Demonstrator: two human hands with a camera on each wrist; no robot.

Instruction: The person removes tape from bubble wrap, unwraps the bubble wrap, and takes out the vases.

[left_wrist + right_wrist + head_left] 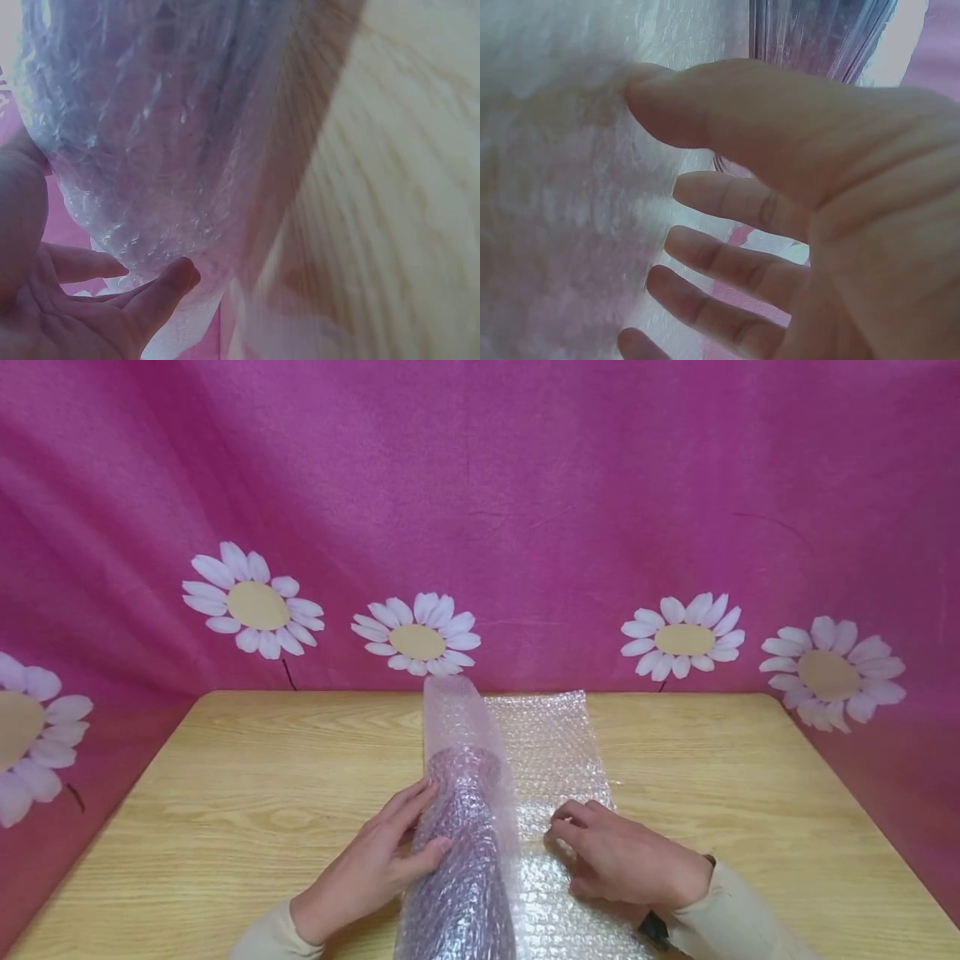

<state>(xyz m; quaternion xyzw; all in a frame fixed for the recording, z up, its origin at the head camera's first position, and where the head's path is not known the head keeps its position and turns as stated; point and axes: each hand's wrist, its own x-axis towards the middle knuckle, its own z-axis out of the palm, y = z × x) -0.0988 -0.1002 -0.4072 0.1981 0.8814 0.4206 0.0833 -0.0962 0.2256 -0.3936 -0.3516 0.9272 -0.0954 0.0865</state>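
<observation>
A long roll of clear bubble wrap (468,827), tinted purple, stands out over the middle of the table around an object hidden by the layers. My left hand (375,860) rests against its left side, thumb on the near part and fingers farther along. In the left wrist view, straight fingertips (176,277) touch the wrap. To the right of the roll, the loose sheet of bubble wrap (551,743) lies flat. My right hand (626,856) touches this sheet with bent, spread fingers. The right wrist view shows a ribbed, shiny purplish surface (817,34) beyond the thumb.
The light wooden table (285,768) extends to both sides of the wrap. A pink cloth (540,527) with large white daisies hangs behind and beside it. The sheet's far end reaches the table's back edge.
</observation>
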